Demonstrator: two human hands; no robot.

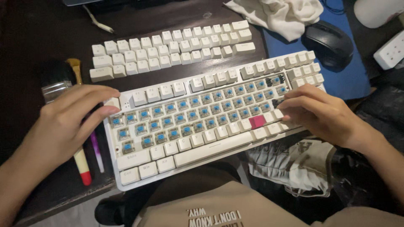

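Your left hand [63,122] rests at the left edge of the white mechanical keyboard [210,143], fingers loosely curled, gripping nothing. The keyboard lies tilted over the counter [33,50] edge, blue switches exposed. Behind it lie rows of loose white keycaps [168,50]. Your right hand [324,113] presses its right side, fingertips pinched at a switch.

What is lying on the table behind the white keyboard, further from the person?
Behind the keyboard, removed white keycaps lie in rows on the dark table. Further right are a white cloth and a black mouse. The cloth hides whatever is beneath it.
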